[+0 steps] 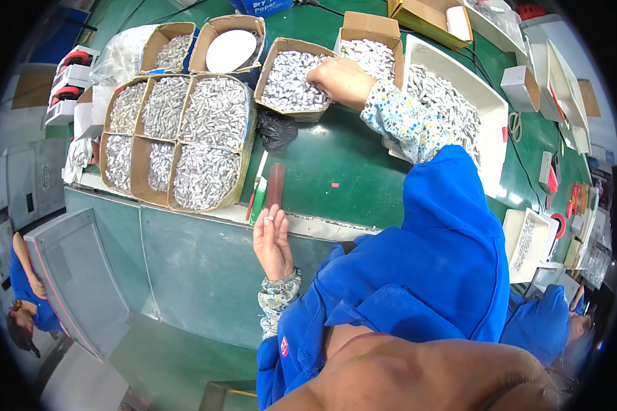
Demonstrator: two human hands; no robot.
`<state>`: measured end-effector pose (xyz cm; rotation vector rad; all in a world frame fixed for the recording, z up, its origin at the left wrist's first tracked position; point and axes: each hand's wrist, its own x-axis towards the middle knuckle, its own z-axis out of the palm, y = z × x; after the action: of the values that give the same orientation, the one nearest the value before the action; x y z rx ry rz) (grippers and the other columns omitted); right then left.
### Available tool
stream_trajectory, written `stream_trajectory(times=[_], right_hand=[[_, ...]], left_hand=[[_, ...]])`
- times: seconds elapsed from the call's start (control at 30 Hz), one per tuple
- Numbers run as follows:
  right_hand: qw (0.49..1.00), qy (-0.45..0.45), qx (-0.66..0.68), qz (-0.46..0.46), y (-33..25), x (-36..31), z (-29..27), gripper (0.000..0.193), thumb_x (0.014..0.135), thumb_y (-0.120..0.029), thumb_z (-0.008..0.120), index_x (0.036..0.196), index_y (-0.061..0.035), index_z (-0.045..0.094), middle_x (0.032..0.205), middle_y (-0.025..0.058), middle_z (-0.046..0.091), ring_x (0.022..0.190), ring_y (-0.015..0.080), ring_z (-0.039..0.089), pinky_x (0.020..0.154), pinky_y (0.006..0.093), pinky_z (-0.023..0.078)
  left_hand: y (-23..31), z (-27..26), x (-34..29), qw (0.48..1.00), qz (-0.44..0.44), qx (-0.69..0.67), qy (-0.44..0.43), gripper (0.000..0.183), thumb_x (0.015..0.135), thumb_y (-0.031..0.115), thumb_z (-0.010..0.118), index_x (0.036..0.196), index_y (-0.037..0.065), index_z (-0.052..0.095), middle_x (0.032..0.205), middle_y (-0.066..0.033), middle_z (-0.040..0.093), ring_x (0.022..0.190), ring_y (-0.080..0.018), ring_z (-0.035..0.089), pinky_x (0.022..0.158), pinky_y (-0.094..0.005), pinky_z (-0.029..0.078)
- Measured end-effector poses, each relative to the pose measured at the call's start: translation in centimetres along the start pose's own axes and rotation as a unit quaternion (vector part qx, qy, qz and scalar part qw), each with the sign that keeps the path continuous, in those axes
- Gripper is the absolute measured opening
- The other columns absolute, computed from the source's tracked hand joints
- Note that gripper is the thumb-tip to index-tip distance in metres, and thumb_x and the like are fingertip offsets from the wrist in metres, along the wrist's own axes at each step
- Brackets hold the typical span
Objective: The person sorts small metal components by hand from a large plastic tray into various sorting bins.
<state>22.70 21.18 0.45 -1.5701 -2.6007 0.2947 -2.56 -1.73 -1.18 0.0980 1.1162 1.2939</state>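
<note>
My left hand (273, 248) is raised at the table's front edge, palm up. Its fingertips pinch a small whitish piece (269, 218). My right hand (343, 81) reaches across to a cardboard box (291, 110) of small silvery-white cylindrical pieces (286, 79). The fingers bend down onto the pieces at the box's right side, and what they grip is hidden. Just beyond my left hand lie a reddish-brown tube-shaped thing (275, 183), a green-handled tool (258, 198) and a thin red stick (251, 204).
A divided cardboard carton (175, 139) of similar pieces stands at left. A white tray (490, 113) of them lies right of my right sleeve, and another box (369, 26) stands behind. A black plastic bag (276, 130) sits mid-table. Other people (545, 325) are at both sides.
</note>
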Motion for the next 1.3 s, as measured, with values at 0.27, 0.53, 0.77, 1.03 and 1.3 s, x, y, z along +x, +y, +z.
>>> stream_trajectory(times=[0.27, 0.53, 0.77, 1.03, 1.3], right_hand=[[0.997, 0.061, 0.013, 0.05, 1.1, 0.0, -1.6, 0.019, 0.071, -0.012, 0.058, 0.09, -0.0124, 0.063, 0.087, 0.0064, 0.062, 0.085, 0.0263, 0.057, 0.072, 0.0378, 0.046], [0.996, 0.07, 0.042, 0.029, 1.3, -0.4, -0.9, 0.008, 0.07, -0.013, 0.06, 0.076, -0.008, 0.059, 0.078, 0.0077, 0.06, 0.079, 0.0277, 0.057, 0.068, 0.0382, 0.045], [0.996, 0.049, 0.081, 0.001, 0.5, -0.7, -0.3, 0.011, 0.065, -0.02, 0.062, 0.071, -0.0109, 0.062, 0.072, 0.008, 0.061, 0.073, 0.0268, 0.059, 0.062, 0.0393, 0.047], [0.992, 0.089, 0.092, -0.003, -0.5, -1.0, 1.1, 0.015, 0.067, -0.02, 0.062, 0.07, -0.006, 0.06, 0.073, 0.0083, 0.06, 0.073, 0.0277, 0.058, 0.063, 0.0395, 0.045], [0.966, 0.18, 0.169, -0.081, -3.0, -2.2, 0.0, 0.008, 0.079, -0.011, 0.053, 0.082, -0.0051, 0.051, 0.075, 0.009, 0.056, 0.069, 0.0275, 0.056, 0.063, 0.0355, 0.042]], left_hand=[[0.0, 0.0, 0.1, 1.0, 0.009, 0.014, 0.003, 0.029, 0.089, 0.009, 0.045, 0.114, -0.005, 0.04, 0.117, -0.021, 0.047, 0.102, -0.0216, 0.054, 0.084, -0.0274, 0.049], [0.1, 0.1, 0.0, 0.999, -0.008, 0.032, -0.004, 0.022, 0.088, 0.008, 0.047, 0.107, -0.002, 0.046, 0.109, -0.016, 0.054, 0.092, -0.0156, 0.058, 0.074, -0.0221, 0.053], [0.4, 0.3, 0.0, 0.999, 0.002, 0.039, -0.017, 0.018, 0.087, 0.009, 0.049, 0.102, -0.001, 0.048, 0.104, -0.0146, 0.056, 0.08, -0.0113, 0.06, 0.066, -0.0191, 0.054], [0.3, 0.5, -0.1, 0.999, 0.0, 0.03, -0.021, 0.019, 0.088, 0.009, 0.048, 0.103, -0.001, 0.047, 0.106, -0.0154, 0.056, 0.08, -0.0117, 0.06, 0.066, -0.0197, 0.054], [0.3, 0.1, -0.4, 0.999, 0.002, 0.024, -0.027, 0.02, 0.089, 0.009, 0.046, 0.106, -0.001, 0.047, 0.111, -0.0174, 0.053, 0.09, -0.0157, 0.059, 0.072, -0.0227, 0.053]])
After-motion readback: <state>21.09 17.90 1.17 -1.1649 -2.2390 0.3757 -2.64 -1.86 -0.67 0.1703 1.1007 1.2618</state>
